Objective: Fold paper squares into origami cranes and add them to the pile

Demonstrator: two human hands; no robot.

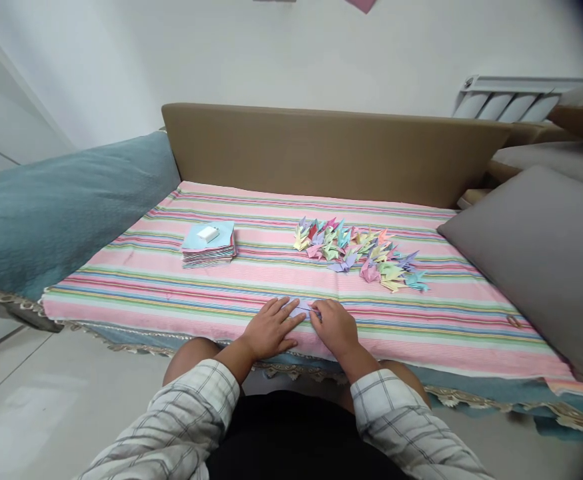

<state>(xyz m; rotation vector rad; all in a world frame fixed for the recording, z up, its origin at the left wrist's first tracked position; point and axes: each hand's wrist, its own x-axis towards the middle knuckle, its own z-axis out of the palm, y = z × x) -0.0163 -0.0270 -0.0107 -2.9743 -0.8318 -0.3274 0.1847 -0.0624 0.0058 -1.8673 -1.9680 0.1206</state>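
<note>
A small piece of lilac folded paper (301, 307) lies on the striped cloth between my two hands. My left hand (270, 327) rests flat with its fingers spread, the fingertips on the paper's left side. At the right end, my right hand (337, 327) has its fingers bent together at the paper's edge, pinching it. Part of the paper is hidden under the fingers. Beyond my hands, several folded paper cranes (341, 265) in many colours lie in a loose group. To the left stands a stack of square coloured paper (209, 257), light blue on top.
A small white box-like object (208, 234) sits on the paper stack. The striped cloth (136, 280) covers the sofa seat. A brown backrest (321, 153) rises behind, a grey cushion (531, 253) leans at the right, and a blue-covered armrest (71, 207) bounds the left.
</note>
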